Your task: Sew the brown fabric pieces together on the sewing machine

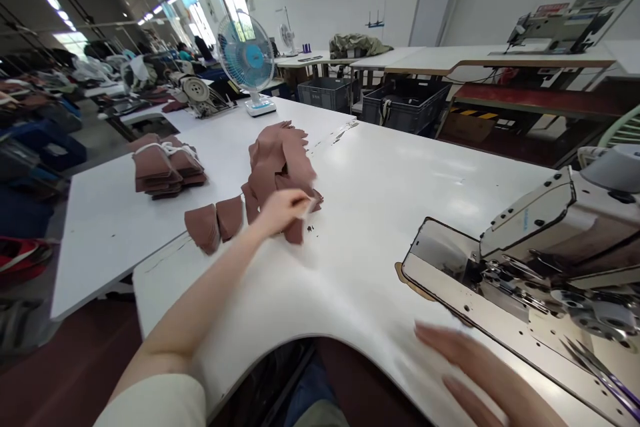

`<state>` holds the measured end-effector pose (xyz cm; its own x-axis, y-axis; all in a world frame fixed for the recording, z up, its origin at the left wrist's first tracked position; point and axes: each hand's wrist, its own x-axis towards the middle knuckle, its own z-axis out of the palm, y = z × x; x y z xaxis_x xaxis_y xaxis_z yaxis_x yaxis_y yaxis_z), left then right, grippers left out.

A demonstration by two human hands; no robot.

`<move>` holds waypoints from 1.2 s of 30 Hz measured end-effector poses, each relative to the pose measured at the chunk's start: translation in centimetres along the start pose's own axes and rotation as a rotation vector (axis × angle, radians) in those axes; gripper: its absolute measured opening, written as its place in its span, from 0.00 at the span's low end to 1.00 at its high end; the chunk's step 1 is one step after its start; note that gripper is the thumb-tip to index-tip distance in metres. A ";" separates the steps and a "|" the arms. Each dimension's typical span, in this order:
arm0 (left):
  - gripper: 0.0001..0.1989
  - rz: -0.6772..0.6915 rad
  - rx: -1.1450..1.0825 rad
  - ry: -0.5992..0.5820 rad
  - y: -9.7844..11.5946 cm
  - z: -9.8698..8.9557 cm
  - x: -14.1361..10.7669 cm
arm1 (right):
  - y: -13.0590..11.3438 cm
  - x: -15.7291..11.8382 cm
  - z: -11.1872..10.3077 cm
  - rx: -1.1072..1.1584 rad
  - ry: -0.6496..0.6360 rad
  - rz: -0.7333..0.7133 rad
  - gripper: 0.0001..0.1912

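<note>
A loose heap of brown fabric pieces [280,157] lies on the white counter [390,187], left of its middle, the pieces overlapping at odd angles. The left hand [283,212] is at the near end of this heap, arm stretched forward; its fingers curl toward the thumb, but blur hides the fingertips, so I cannot tell whether the grip pinches a piece. Just left of the heap, two small stacks of brown cut pieces [203,228] sit side by side. Farther left, on the adjoining white surface, is a thicker bundle of brown pieces [159,170] with a white tie across its top. The right hand [480,370], also blurred, is near the front edge with its grip spread, thumb apart from the fingers, close to the bed of a sewing machine [533,223]. Scissors [607,380] rest at that machine's near end. Beyond the heap stands a blue-bladed desk fan [250,57]; farther back are grey plastic crates [405,107], crumpled olive cloth [357,45] and a second sewing machine [553,30].
</note>
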<state>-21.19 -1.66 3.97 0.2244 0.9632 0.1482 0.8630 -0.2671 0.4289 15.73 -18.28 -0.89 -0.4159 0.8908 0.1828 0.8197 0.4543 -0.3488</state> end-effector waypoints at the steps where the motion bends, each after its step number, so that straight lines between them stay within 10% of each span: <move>1: 0.13 0.056 -0.040 -0.092 2.3 1.8 -0.4 | -0.5 2.3 -0.1 0.114 -0.022 -0.039 0.19; 5: 0.08 0.337 -0.297 -0.532 9.2 7.2 -2.9 | -2.5 10.5 1.7 0.427 -0.095 -0.112 0.24; 8: 0.11 0.544 -0.545 -0.765 9.3 6.4 -4.7 | -2.2 12.6 4.6 0.278 -0.142 -0.157 0.24; 11: 0.11 0.330 -0.381 -0.493 4.5 2.4 -5.3 | -0.3 11.5 6.9 0.016 -0.063 -0.242 0.23; 15: 0.10 -0.320 0.176 0.071 -4.8 -2.5 -4.9 | 1.4 9.6 7.5 -0.178 0.092 -0.266 0.24; 19: 0.22 -0.693 0.404 0.091 -10.9 -4.3 -4.4 | 1.0 9.2 6.7 -0.299 0.199 -0.174 0.21; 23: 0.15 -0.722 0.334 0.043 -12.3 -5.4 -4.1 | 0.9 8.7 5.6 -0.364 0.225 -0.237 0.22; 28: 0.17 -0.695 0.369 0.215 -9.6 -7.4 -4.9 | 2.7 7.0 5.1 -0.376 0.291 -0.254 0.23; 32: 0.12 -0.350 0.200 0.561 -3.3 -5.9 -4.5 | 3.6 6.2 5.0 -0.371 0.283 -0.201 0.21; 36: 0.12 -0.028 -0.315 0.266 5.1 0.5 -1.7 | 3.3 6.2 4.5 -0.367 0.252 -0.141 0.19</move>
<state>-16.95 -4.69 5.51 0.0428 0.9394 0.3402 0.6771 -0.2777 0.6815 14.04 -11.21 -5.03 -0.4616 0.7711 0.4385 0.8661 0.4986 0.0349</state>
